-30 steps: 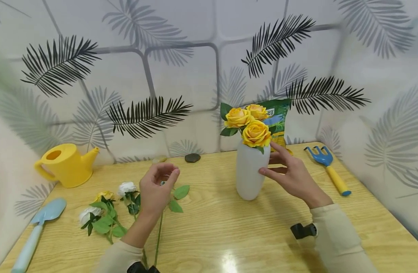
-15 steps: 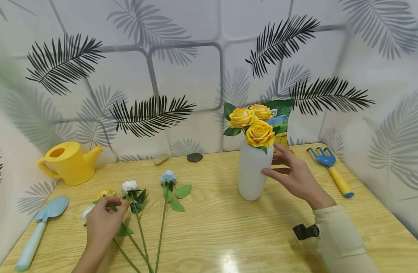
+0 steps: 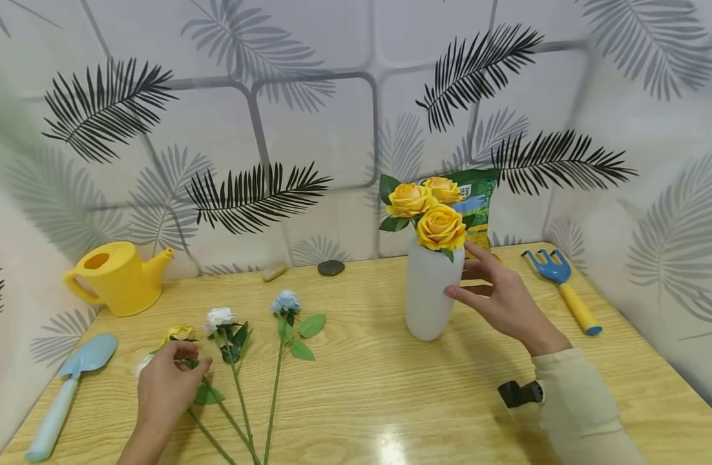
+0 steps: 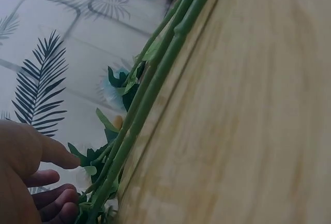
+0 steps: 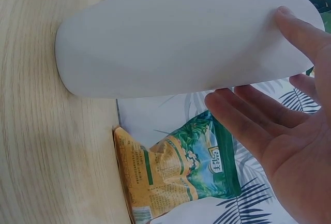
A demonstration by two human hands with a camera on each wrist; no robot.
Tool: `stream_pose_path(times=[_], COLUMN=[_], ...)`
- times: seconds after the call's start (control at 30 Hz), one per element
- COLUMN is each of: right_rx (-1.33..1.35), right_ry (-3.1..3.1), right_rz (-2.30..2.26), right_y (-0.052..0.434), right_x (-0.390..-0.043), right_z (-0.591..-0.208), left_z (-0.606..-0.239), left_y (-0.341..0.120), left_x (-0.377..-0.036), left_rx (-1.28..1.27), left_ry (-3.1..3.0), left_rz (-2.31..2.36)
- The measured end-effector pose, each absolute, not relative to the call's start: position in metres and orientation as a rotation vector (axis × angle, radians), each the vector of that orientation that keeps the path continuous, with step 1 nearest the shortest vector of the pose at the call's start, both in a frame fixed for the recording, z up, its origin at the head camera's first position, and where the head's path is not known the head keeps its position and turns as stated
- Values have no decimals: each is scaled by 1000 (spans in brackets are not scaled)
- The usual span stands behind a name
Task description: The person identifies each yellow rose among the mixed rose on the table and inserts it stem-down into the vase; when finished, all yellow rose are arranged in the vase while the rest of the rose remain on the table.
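My right hand [image 3: 501, 300] holds the upper side of a white vase [image 3: 428, 294], with the thumb [image 5: 297, 27] across its front and the fingers along its far side. Three yellow roses [image 3: 440, 226] stand in the vase. At the left, my left hand [image 3: 170, 381] hovers low over a yellow rose [image 3: 180, 332] and a white flower [image 3: 143, 363], partly hiding both. Its fingers are loosely bent, with a gap between thumb and forefinger. Beside it lie a white rose [image 3: 220, 318] and a pale blue rose [image 3: 286, 301]; green stems [image 4: 155, 84] run close past the hand.
A yellow watering can [image 3: 120, 284] and a light blue trowel [image 3: 77, 384] are at the left. Two stones, one dark [image 3: 331, 267], lie by the wall. Behind the vase stands a green and yellow bag [image 5: 181, 167]; a blue hand rake [image 3: 562, 287] lies right.
My left hand has moved left and down from above the pale blue rose to the yellow and white flowers, dipping slightly lower lately. The right hand stays on the vase.
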State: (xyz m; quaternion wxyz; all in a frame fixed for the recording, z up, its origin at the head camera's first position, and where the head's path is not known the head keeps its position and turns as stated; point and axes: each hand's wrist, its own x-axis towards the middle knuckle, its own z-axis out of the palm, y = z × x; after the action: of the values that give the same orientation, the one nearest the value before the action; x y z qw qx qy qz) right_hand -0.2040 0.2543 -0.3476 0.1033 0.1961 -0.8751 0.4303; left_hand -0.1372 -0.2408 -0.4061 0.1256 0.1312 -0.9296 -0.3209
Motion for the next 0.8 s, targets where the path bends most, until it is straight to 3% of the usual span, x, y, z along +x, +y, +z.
stream_pose_path(times=[0.8], right_rx=[587], right_ry=[-2576], right_rz=[1290], right_y=[254], right_x=[-203], right_z=[-347], left_z=[-402], left_y=[-235], left_x=[-126], left_rx=[351], left_ry=[-2844], left_rz=[-856])
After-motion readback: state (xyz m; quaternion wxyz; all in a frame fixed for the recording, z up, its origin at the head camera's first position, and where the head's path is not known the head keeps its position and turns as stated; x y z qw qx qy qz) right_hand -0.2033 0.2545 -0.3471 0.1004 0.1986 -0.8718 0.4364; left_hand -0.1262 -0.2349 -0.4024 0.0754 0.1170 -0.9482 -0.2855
